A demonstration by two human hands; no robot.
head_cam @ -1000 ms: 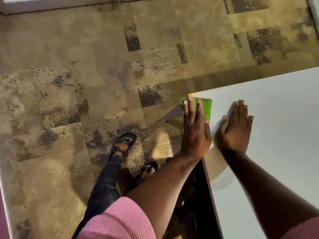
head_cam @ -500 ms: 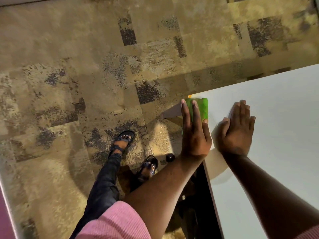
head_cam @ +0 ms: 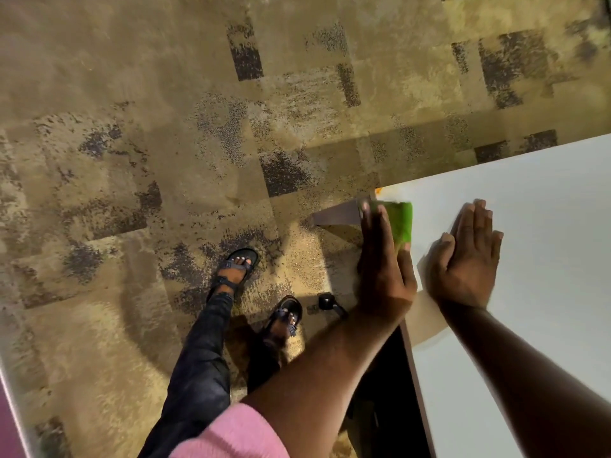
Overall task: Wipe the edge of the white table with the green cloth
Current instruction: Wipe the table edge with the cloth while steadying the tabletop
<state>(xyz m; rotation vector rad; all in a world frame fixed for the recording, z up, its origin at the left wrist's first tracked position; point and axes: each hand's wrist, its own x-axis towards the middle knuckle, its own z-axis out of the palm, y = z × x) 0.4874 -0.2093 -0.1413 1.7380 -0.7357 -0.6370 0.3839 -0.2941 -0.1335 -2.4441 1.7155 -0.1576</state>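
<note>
The white table (head_cam: 545, 200) fills the right side, with its near left corner at mid-frame. A folded green cloth (head_cam: 401, 223) is wrapped over the table's left edge just behind that corner. My left hand (head_cam: 380, 272) presses the cloth against the side of the edge, fingers straight and pointing away from me, thumb on the tabletop. Most of the cloth is hidden under that hand. Beside it, my right hand (head_cam: 466, 259) lies flat and empty on the tabletop, fingers together.
A tan carpet (head_cam: 165, 127) with dark patches covers the floor. My two sandalled feet (head_cam: 238, 266) stand left of the table. A dark table foot with a black castor (head_cam: 325, 300) sits by the right sandal. Dark framing (head_cam: 380, 391) runs under the table edge.
My left hand and the cloth have slid slightly back from the corner along the edge. The right hand stays flat in the same spot. The view has shifted a little.
</note>
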